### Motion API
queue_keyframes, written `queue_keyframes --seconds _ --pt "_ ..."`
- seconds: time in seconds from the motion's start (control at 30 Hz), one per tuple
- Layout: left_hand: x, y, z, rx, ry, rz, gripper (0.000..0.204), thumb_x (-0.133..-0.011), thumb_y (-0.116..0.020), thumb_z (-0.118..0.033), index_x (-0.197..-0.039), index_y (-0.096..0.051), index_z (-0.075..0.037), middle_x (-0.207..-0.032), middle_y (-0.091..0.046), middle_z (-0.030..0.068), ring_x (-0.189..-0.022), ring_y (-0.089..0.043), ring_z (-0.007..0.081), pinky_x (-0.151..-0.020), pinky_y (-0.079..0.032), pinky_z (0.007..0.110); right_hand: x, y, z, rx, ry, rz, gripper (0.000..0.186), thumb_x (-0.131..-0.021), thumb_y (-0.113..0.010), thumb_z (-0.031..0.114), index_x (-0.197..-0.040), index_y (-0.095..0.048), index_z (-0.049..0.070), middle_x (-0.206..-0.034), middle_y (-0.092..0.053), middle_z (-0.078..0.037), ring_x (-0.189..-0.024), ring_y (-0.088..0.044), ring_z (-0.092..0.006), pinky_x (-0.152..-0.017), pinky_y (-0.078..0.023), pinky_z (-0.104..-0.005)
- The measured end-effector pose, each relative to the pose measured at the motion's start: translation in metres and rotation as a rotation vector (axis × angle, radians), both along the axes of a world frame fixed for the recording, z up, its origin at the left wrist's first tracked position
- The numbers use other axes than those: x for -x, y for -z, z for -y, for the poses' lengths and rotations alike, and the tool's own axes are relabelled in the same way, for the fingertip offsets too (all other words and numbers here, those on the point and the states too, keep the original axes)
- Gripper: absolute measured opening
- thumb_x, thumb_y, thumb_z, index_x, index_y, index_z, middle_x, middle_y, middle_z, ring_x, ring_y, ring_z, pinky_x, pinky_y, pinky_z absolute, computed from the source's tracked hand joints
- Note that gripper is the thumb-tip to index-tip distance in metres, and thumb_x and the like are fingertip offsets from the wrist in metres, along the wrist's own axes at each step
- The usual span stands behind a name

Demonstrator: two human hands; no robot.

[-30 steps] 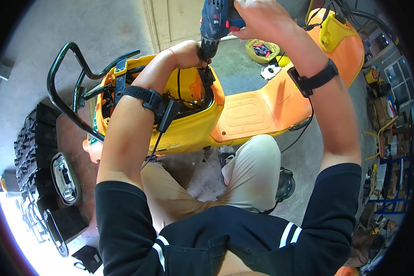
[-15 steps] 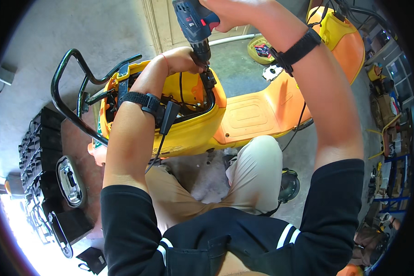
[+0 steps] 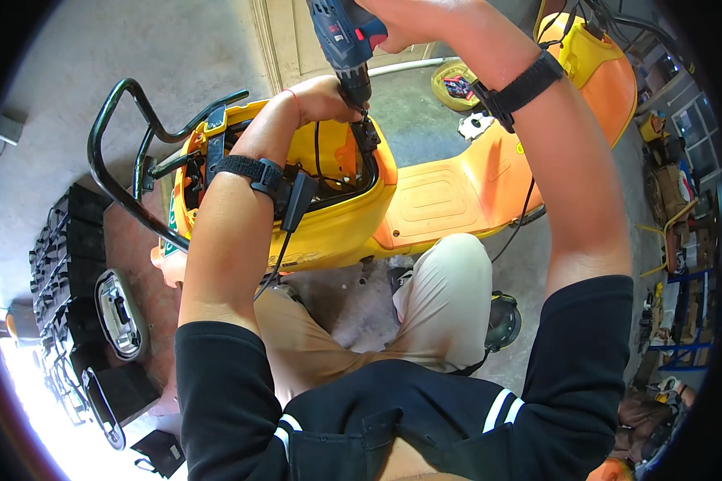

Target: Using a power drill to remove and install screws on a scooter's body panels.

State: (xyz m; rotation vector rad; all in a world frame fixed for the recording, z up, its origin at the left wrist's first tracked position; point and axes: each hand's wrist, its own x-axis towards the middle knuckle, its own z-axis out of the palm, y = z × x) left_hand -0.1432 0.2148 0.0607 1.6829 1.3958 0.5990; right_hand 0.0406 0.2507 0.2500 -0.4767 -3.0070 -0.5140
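My right hand [image 3: 406,26] is closed round the grip of a dark blue cordless drill [image 3: 338,36], which points down with its black chuck [image 3: 353,84] lowest. The drill's tip meets the black bracket [image 3: 367,135] at the front end of the open seat compartment on a yellow and orange scooter [image 3: 313,240]. Beside the chuck, my left hand [image 3: 322,99] has its fingers curled in around the bit's end. What those fingertips pinch is hidden behind the chuck and too small to make out. Black cables run inside the compartment below my left wrist.
A black tube rack [image 3: 98,164] juts from the scooter's rear. Its orange footboard [image 3: 433,200] lies to the right. Beyond stands a yellow bowl [image 3: 455,86] with small packets, near a white flat part [image 3: 475,125]. Black bins [image 3: 68,264] line the left.
The drill and both my hands have shifted very slightly up and to the right in the view. The grip on the drill is the same.
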Motion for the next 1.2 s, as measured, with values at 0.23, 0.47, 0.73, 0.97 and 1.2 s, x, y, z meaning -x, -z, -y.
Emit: queue_keyframes --seconds 0.23,0.47,0.73,0.97,1.2 --pt "-0.002 -0.002 0.000 -0.030 0.004 -0.016 0.032 -0.084 -0.079 -0.007 -0.114 -0.071 -0.003 -0.108 -0.073 0.0062 -0.103 -0.066 0.0191 -0.098 -0.050 0.034 0.002 0.007 -0.012 0.023 0.001 -0.043 0.032 -0.077 -0.079 0.031 -0.094 -0.074 0.005 -0.090 -0.074 -0.020 -0.089 -0.072 -0.0384 -0.079 -0.058 -0.0465" --pt "-0.004 -0.001 0.001 -0.001 -0.006 0.042 0.031 -0.083 -0.079 -0.007 -0.112 -0.071 -0.003 -0.107 -0.073 0.0064 -0.103 -0.066 0.0190 -0.098 -0.050 0.034 0.012 0.002 -0.002 0.122 0.181 0.007 0.035 -0.079 -0.079 0.032 -0.099 -0.070 0.005 -0.092 -0.074 -0.018 -0.091 -0.073 -0.0339 -0.077 -0.058 -0.0434" --pt "-0.005 -0.003 0.002 -0.052 0.004 -0.010 0.030 -0.083 -0.079 -0.007 -0.112 -0.071 -0.003 -0.106 -0.073 0.0058 -0.101 -0.066 0.0182 -0.095 -0.051 0.034 -0.003 0.001 0.010 -0.008 0.026 -0.020 0.032 -0.073 -0.082 0.021 -0.097 -0.071 0.003 -0.090 -0.074 -0.020 -0.091 -0.073 -0.0371 -0.080 -0.058 -0.0444" --pt "-0.004 0.001 -0.001 -0.089 -0.009 -0.037 0.032 -0.080 -0.082 -0.014 -0.110 -0.074 -0.005 -0.105 -0.076 0.0072 -0.100 -0.068 0.0192 -0.094 -0.052 0.034 -0.004 0.017 -0.007 -0.164 -0.035 -0.134 0.033 -0.072 -0.082 0.016 -0.099 -0.069 0.003 -0.091 -0.075 -0.018 -0.091 -0.074 -0.0343 -0.082 -0.058 -0.0433" --pt "-0.002 0.005 -0.005 -0.079 0.005 -0.076 0.033 -0.082 -0.082 -0.016 -0.112 -0.075 -0.006 -0.108 -0.077 0.0081 -0.102 -0.069 0.0201 -0.096 -0.052 0.034 -0.011 0.016 -0.010 -0.152 0.017 -0.088 0.027 -0.071 -0.082 0.016 -0.091 -0.072 0.003 -0.091 -0.074 -0.019 -0.091 -0.074 -0.0343 -0.081 -0.058 -0.0420"
